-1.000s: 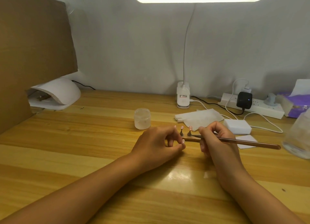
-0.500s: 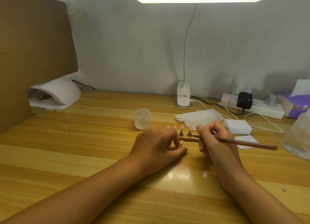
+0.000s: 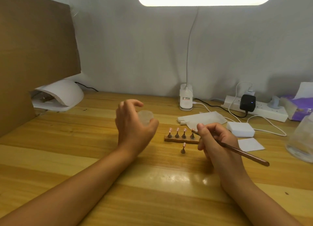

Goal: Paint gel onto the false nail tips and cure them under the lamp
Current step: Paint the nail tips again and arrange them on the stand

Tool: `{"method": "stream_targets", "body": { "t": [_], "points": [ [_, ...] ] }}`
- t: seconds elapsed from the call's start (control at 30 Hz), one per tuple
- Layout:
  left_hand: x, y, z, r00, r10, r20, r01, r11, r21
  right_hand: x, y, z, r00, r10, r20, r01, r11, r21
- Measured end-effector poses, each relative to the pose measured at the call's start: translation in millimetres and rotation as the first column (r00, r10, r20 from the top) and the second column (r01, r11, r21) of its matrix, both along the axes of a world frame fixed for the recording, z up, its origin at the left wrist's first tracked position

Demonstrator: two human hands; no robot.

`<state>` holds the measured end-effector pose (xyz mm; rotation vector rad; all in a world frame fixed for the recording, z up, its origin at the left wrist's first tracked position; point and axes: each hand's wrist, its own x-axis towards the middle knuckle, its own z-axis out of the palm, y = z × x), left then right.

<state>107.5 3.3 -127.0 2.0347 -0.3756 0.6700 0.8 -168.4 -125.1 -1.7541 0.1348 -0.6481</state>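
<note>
A small wooden strip (image 3: 181, 139) in the middle of the desk carries several pink false nail tips (image 3: 177, 129) on dark pegs. One more peg with a nail tip (image 3: 183, 148) stands alone on the desk just in front of it. My right hand (image 3: 214, 141) grips a long brown brush (image 3: 243, 154), its tip at the rightmost nail on the strip. My left hand (image 3: 132, 124) hovers with fingers spread around a small translucent gel jar (image 3: 145, 117), blurred; whether it touches the jar I cannot tell. The white curing lamp (image 3: 62, 95) sits at the far left.
A desk lamp clip base (image 3: 186, 99) stands at the back, with a power strip (image 3: 257, 110) and cables to its right. Folded wipes (image 3: 201, 119), a white block (image 3: 240, 128), a paper square (image 3: 250, 144), a tissue pack (image 3: 298, 109) and a clear container (image 3: 303, 139) fill the right side. A cardboard panel (image 3: 33, 48) stands left.
My left hand let go of the single peg, left it standing on the desk, and moved up-left to the gel jar. The strip is now uncovered. My right hand stays with the brush.
</note>
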Motion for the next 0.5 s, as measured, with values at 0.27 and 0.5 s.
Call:
{"method": "stream_targets", "body": {
  "t": [0.27, 0.5],
  "points": [
    [15, 2, -12, 0.969, -0.017, -0.246, 0.054, 0.988, 0.145, 0, 2, -3, 0.996, 0.002, 0.092, 0.009, 0.992, -0.126],
    [-6, -7, -9, 0.947, -0.121, 0.296, 0.054, 0.973, 0.226, -9, 18, -1, 0.903, 0.032, 0.428, 0.2, 0.851, -0.486]
  ]
}}
